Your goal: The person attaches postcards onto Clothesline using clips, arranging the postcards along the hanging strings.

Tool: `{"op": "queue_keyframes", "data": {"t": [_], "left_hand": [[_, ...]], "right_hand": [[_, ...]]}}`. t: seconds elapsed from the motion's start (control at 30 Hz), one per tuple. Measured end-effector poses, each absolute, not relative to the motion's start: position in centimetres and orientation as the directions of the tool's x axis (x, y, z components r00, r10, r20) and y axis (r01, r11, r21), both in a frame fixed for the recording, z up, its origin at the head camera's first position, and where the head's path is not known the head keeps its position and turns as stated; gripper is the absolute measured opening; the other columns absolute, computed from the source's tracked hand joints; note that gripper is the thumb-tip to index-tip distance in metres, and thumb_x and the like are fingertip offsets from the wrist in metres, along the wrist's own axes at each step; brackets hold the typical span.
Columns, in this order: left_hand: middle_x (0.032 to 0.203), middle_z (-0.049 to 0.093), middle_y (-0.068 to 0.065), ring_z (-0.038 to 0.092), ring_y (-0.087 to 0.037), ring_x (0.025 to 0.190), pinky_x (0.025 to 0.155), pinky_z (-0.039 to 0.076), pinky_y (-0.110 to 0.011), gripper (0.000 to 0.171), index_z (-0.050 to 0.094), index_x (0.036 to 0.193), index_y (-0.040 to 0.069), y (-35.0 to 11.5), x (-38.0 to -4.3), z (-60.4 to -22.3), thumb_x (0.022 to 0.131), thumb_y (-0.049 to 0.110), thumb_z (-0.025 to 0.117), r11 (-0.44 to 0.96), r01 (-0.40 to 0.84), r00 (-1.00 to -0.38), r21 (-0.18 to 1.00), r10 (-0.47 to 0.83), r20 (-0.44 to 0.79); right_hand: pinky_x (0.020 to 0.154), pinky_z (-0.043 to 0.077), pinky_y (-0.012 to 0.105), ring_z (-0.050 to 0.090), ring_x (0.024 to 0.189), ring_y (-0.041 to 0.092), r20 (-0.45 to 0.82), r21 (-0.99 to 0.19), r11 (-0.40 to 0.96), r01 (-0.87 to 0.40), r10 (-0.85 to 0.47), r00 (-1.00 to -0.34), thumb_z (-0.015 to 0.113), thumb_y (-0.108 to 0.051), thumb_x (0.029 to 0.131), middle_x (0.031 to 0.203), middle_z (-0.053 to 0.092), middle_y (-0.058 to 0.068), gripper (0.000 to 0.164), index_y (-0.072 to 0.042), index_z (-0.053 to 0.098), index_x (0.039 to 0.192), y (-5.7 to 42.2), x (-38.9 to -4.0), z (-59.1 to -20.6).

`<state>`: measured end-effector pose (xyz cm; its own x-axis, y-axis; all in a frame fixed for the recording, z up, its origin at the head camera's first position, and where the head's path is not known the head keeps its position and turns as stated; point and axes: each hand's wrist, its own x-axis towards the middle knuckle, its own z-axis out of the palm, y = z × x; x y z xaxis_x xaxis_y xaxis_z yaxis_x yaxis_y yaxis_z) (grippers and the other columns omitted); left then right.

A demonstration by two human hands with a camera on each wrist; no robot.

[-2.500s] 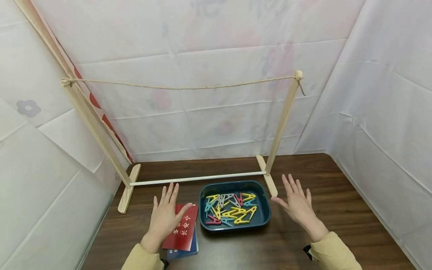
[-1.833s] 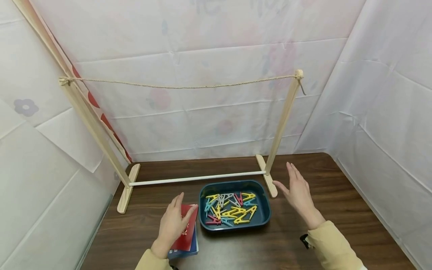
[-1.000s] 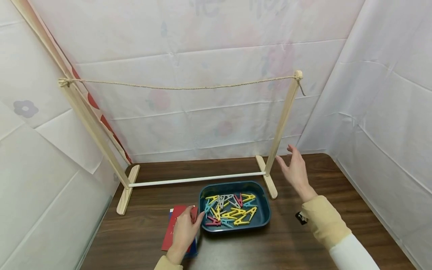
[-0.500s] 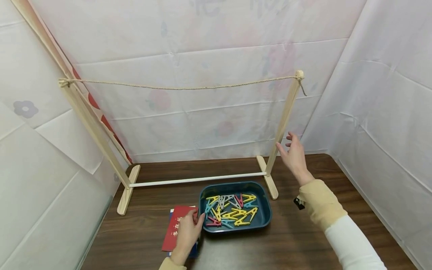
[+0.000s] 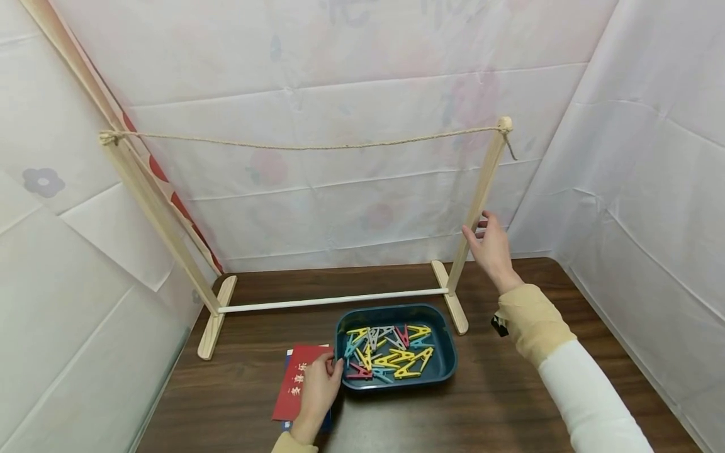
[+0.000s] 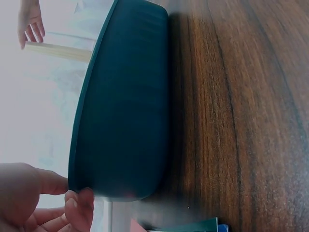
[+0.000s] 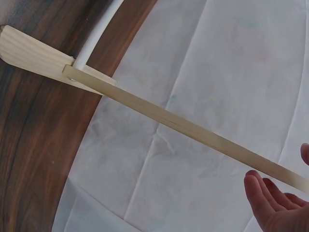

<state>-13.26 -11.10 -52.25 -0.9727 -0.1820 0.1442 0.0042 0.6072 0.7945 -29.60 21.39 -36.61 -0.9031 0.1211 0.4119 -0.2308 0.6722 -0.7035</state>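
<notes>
My left hand pinches the left rim of a dark teal plastic tray. In the left wrist view, the thumb and fingertips meet on either side of that rim. Several yellow, blue, red and grey clothespins lie jumbled inside the tray. At the right, my right hand reaches to the wooden post of a rope stand. The right wrist view shows the thumb and relaxed fingers on opposite sides of the post, with a gap beside the fingertips.
A thin rope sags between the stand's right post and left post. A white rod joins their wooden feet. Red booklets lie over blue ones left of the tray, partly behind my left hand. White cloth hangs around the dark wooden table.
My left hand has moved rightward from over the red booklets and taken hold of the tray's rim. My right hand has risen from beside the stand's foot to its right post.
</notes>
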Motion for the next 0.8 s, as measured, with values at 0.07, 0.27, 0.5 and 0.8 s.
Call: {"op": "queue_keyframes", "data": {"t": [0.07,0.27,0.5,0.8], "left_hand": [[0.057,0.043,0.001,0.038,-0.008,0.047,0.043,0.032,-0.021,0.02,0.064,0.1,-0.014,-11.1,-13.3,-52.3,0.087,0.001,0.066,0.611,0.0,-0.973,0.791,-0.182,0.14],[0.057,0.044,0.0,0.039,-0.008,0.047,0.043,0.033,-0.021,0.02,0.063,0.101,-0.014,-11.0,-13.3,-52.2,0.087,-0.001,0.065,0.611,-0.009,-0.973,0.791,-0.187,0.133],[0.057,0.044,0.0,0.04,-0.008,0.045,0.042,0.033,-0.021,0.02,0.063,0.103,-0.014,-10.9,-13.4,-52.3,0.087,-0.002,0.063,0.598,-0.023,-0.971,0.801,-0.206,0.125],[0.057,0.045,0.0,0.045,-0.01,0.041,0.038,0.038,-0.021,0.021,0.062,0.106,-0.015,-10.8,-13.1,-52.3,0.089,-0.002,0.061,0.563,-0.023,-0.973,0.826,-0.204,0.111]], "right_hand": [[0.077,0.05,0.051,0.06,0.096,0.043,0.425,-0.692,0.68,-0.242,0.112,-0.898,0.057,-0.016,0.096,0.113,0.056,0.032,0.05,0.012,0.037,0.133,21.4,-29.8,-36.5],[0.072,0.051,0.051,0.063,0.089,0.044,0.471,-0.657,0.705,-0.267,0.107,-0.876,0.056,-0.009,0.096,0.102,0.06,0.033,0.034,0.014,0.048,0.119,21.4,-30.1,-36.4],[0.07,0.052,0.049,0.065,0.084,0.042,0.496,-0.613,0.749,-0.253,0.115,-0.861,0.053,-0.006,0.095,0.093,0.064,0.032,0.021,0.014,0.058,0.1,21.3,-30.7,-36.4],[0.063,0.052,0.048,0.066,0.074,0.04,0.558,-0.571,0.785,-0.243,0.154,-0.815,0.054,-0.004,0.091,0.084,0.066,0.03,0.017,0.011,0.061,0.086,21.1,-30.7,-36.5]]}}
